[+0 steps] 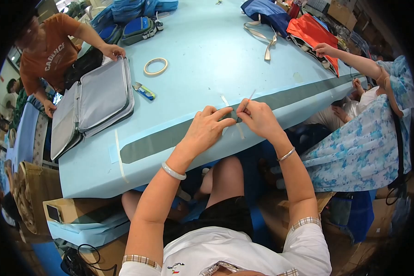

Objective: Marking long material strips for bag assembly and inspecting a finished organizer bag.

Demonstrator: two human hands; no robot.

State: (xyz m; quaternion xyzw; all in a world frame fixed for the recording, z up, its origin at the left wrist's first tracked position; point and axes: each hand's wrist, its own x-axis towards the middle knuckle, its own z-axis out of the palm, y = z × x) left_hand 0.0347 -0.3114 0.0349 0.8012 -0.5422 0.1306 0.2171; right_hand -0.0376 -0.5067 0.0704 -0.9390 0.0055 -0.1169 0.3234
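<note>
A long dark grey-green strip [170,136] lies along the near edge of the table, on its pale blue cover. Over the middle of the strip my left hand [206,129] has its thumb and forefinger closed around a small dark piece that I cannot make out. Close beside it, my right hand [261,120] pinches a thin, pale reddish stick [252,94] that points up and away. The fingertips of both hands nearly meet. A whitish strip of tape [225,100] crosses near my left fingers, and another length of tape [119,154] crosses the strip's left end.
At the left a person in an orange shirt [55,53] handles an opened grey case [101,96]. A roll of tape [156,66] and a yellow-green utility knife [144,91] lie beyond my hands. Far right, another person's hand [325,49] reaches over an orange bag [310,32]. Blue bags [132,9] are piled far left.
</note>
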